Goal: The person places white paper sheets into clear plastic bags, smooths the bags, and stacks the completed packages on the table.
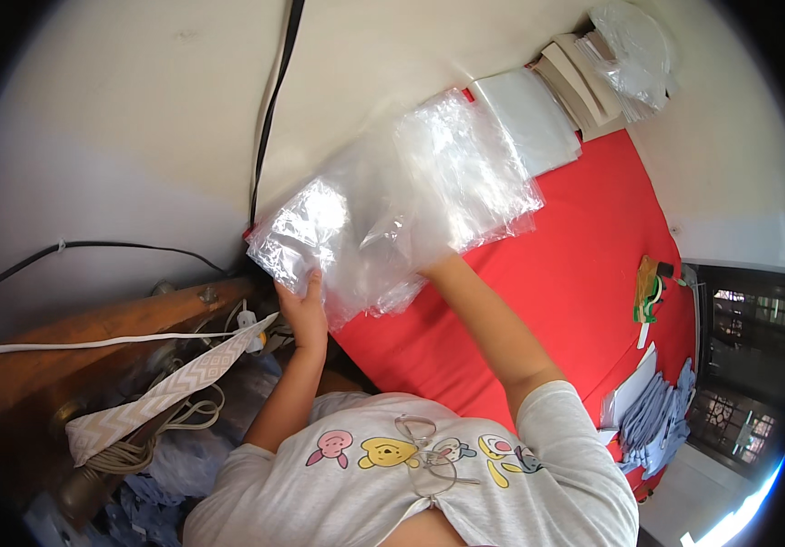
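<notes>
Clear plastic bags (320,219) lie spread and overlapping across the far left part of a red-covered surface, shiny and creased. My left hand (303,308) grips the near left edge of one bag, its thumb on top and the other fingers mostly hidden beneath. My right hand (435,264) reaches in among the bags near their middle. Plastic covers its fingers, so I cannot see how they are placed. To its upper right, a shinier stack of clear bags (475,173) rests against the wall.
Flat whitish sheets (529,118), cardboard pieces (575,82) and a bundled plastic bag (634,55) line the far right of the red cloth (575,273). Folded blue-grey fabric (657,415) and a green-handled tool (646,296) lie right. Cables (119,343) and a wooden beam (82,333) stand left.
</notes>
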The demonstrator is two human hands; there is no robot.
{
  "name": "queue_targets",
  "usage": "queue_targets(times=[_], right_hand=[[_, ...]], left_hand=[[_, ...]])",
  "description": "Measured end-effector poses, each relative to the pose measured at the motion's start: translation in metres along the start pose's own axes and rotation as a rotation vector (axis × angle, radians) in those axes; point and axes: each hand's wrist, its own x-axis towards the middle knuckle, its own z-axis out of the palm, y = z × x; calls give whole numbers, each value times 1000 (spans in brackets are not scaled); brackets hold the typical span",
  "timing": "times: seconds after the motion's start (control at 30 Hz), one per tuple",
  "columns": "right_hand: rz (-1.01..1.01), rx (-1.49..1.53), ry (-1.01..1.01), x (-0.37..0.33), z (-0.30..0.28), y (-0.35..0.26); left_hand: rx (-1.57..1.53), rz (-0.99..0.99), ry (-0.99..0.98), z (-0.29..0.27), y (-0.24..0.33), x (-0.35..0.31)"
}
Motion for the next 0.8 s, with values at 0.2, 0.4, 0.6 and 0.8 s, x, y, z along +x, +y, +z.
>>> queue_targets(times=[0.2,0.4,0.6,0.8], right_hand=[[206,-69,522,-21,-102,-33],[163,219,1190,-31,-217,-64],[-460,-216,1050,7,-194,-116],[-59,-564,109,8,-64,-23]], left_hand=[[-107,71,-110,31,24,1],[197,61,-8,97,8,2],[376,204,-38,113,12,1],[225,225,-79,105,11,6]])
